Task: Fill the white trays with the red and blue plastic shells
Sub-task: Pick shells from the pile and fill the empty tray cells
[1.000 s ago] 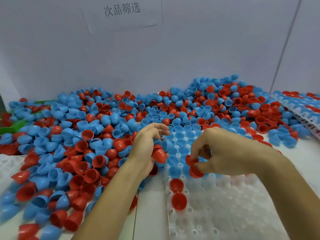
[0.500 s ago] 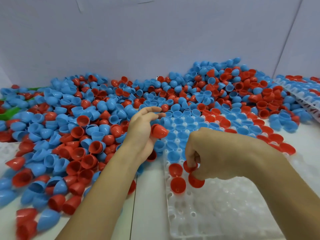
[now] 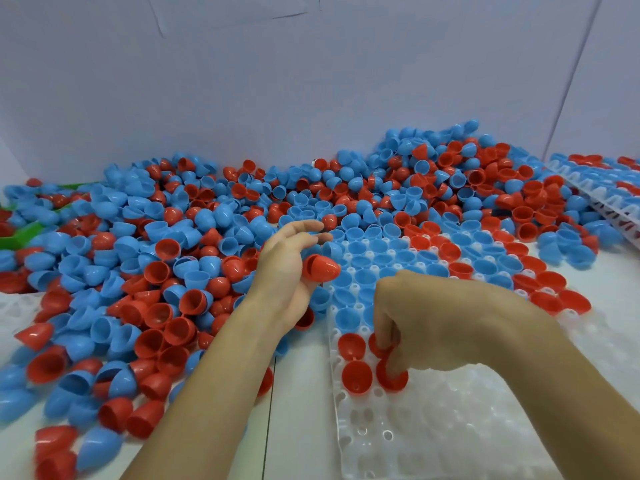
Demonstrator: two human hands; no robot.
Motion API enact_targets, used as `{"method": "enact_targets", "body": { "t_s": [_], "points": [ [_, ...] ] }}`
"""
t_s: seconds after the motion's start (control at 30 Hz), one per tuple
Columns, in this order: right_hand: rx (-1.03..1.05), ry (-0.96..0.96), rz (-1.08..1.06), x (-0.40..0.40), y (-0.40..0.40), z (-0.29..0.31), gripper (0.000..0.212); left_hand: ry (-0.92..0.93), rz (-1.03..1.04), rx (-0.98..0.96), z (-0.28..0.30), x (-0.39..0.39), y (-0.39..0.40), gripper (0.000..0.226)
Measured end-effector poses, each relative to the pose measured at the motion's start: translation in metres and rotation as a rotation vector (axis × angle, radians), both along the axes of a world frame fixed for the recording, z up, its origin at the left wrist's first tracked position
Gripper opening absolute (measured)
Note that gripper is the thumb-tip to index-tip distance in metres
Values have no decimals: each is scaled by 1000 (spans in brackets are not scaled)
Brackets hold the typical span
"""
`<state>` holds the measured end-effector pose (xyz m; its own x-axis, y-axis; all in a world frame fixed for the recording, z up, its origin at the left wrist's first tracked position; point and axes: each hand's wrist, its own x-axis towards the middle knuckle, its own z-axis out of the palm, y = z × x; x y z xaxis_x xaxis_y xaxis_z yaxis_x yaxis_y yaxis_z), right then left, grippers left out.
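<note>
A heap of glossy red and blue shells [image 3: 166, 258], half-egg cups too many to count, covered the table's left and back. The left hand [image 3: 287, 271] gripped one pointed red shell [image 3: 320, 268] in curled fingers above the heap's edge. The right hand [image 3: 426, 323] pinched a red shell [image 3: 391, 379] down into the white tray [image 3: 450, 438], beside three other seated red ones.

Right hand [image 3: 420, 327] lower, red shell [image 3: 391, 377] now in tray [image 3: 450, 438].
</note>
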<state>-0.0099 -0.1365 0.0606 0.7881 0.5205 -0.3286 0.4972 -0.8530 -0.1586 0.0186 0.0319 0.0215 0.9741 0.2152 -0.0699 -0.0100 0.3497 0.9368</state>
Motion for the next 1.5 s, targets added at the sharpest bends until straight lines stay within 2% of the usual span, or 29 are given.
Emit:
{"method": "enact_targets", "body": {
  "t_s": [0.13,0.27,0.37,0.47,0.57,0.73,0.83,0.93,1.1,1.23,1.4,1.5],
  "points": [
    [101,15,53,10,-15,6,10,1,-1,-2,0,0,0,21],
    [473,-185,-9,29,-20,7,15,-29,-11,34,0,0,-2,20],
    [686,-288,-70,31,-9,-2,34,-64,-37,34,0,-1,-6,20],
    [689,-341,-36,28,6,-16,39,-95,-82,33,0,-3,-10,19],
    [754,-399,-50,30,11,-20,26,-111,-68,34,-1,-4,-11,20],
    [985,-214,-112,31,8,-12,9,-76,80,174,-3,-1,-9,26],
    [1029,-118,-129,31,6,-9,7,-67,109,282,-5,0,-9,27],
    [1060,-72,-167,32,5,-8,6,-56,144,307,-6,1,-7,28],
    [1090,-20,-206,37,1,-7,8,-38,161,260,-4,2,-7,33],
    [1129,64,-195,39,-2,-6,10,2,88,112,-1,-1,-8,30],
    [1403,226,-298,42,-3,-5,16,43,18,11,0,0,-4,22],
    [1479,136,-424,42,-1,-8,20,24,-131,42,1,-2,-5,14]
  ]
}}
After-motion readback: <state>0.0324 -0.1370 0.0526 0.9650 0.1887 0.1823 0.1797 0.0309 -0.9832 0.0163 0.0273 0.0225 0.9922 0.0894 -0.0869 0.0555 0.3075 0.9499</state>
